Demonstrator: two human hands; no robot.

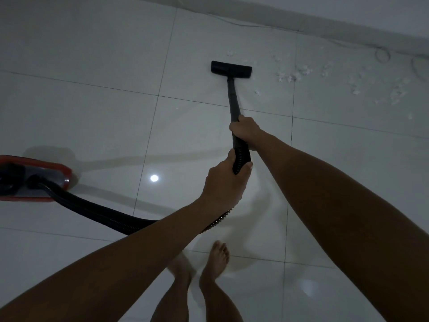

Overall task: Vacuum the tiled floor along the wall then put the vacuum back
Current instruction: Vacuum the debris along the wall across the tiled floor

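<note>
Leftmost, low against the left edge: red vacuum body (pixel 34 177) sitting on the tiled floor (pixel 92 112), black ribbed hose (pixel 97 211) running right from it and passing under the left forearm. Further right, left hand (pixel 226 182) wrapped shut around the ribbed hose end, nearer the body; just beyond and touching distance above, right hand (pixel 243 131) clenched around the lower end of the black wand (pixel 232 98), so the farther grip of the two. Long axis of wand running almost straight away from both hands toward the far wall (pixel 325 10), tilted slightly left at the top. At its far end, floor head (pixel 231 69) flat on the tile, set crosswise to the wand, well short of the wall.

Right of the head and slightly farther: scattered white scraps (pixel 292 74), thickest just beside the head's right end, thinning toward the right edge, with a thin cable (pixel 380 55) looping along the skirting. Likely next: swinging the head rightward, led by the right hand, with care near the cable, which could be sucked in. Most of the litter apparently not yet collected; return of the vacuum still ahead.
</note>
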